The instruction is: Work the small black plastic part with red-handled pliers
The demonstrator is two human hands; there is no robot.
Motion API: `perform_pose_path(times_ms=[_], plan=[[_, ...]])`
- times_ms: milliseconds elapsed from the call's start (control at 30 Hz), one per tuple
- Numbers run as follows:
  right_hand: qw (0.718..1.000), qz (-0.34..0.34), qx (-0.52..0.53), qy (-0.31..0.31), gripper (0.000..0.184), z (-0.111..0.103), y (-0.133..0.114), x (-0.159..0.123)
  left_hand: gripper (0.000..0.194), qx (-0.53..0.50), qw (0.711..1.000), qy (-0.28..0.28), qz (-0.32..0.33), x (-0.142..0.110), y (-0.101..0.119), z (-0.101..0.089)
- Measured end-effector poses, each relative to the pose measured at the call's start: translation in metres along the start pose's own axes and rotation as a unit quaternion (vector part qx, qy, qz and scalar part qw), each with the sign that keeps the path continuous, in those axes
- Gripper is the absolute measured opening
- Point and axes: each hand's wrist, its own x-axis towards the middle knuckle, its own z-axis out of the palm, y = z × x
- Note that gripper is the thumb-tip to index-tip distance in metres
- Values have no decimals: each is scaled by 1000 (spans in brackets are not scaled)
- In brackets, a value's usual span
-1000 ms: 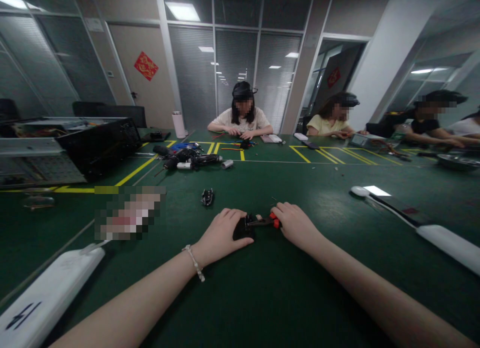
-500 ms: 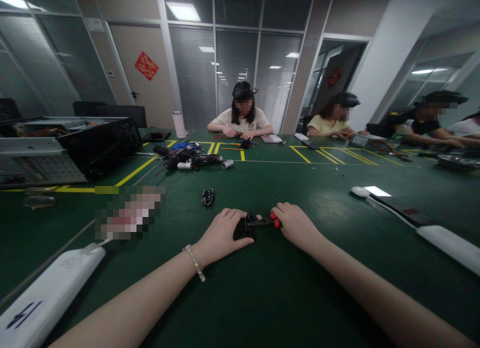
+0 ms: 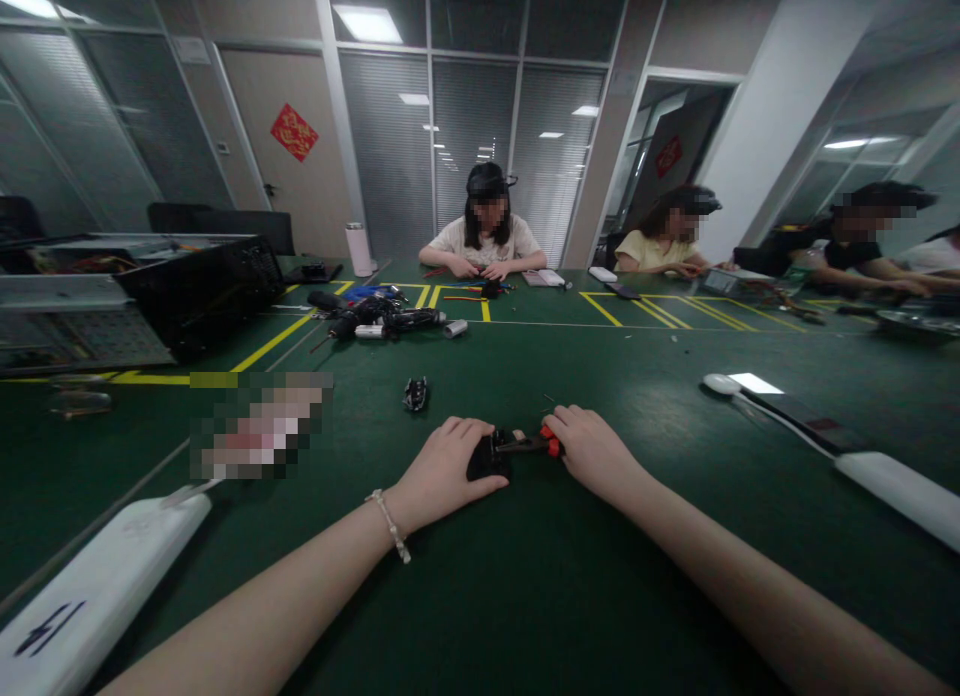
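My left hand grips a small black part and holds it down on the green table. My right hand is closed around the red handles of a pair of pliers. The dark jaws of the pliers point left and meet the right side of the black part; whether they are clamped on it I cannot tell. A small pale piece shows just above the jaws. Farther off, to the left, lies a small black and silver component.
An open computer case stands at the left. A pile of tools and cables lies beyond my hands. White power banks and phones rest on both sides. A pink bottle stands near a person seated opposite; other people sit at the right.
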Motion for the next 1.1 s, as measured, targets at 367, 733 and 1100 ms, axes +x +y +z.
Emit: perform_pose_path(times_ms=[367, 733, 1100], plan=[[1000, 4, -1, 11, 33, 2, 0, -1, 52, 1, 1000, -3, -5, 0, 0, 1], [1000, 0, 8, 14, 33, 3, 1, -1, 52, -5, 1000, -3, -5, 0, -1, 0], [1000, -4, 3, 10, 34, 5, 2, 0, 53, 5, 1000, 7, 8, 1, -2, 2]])
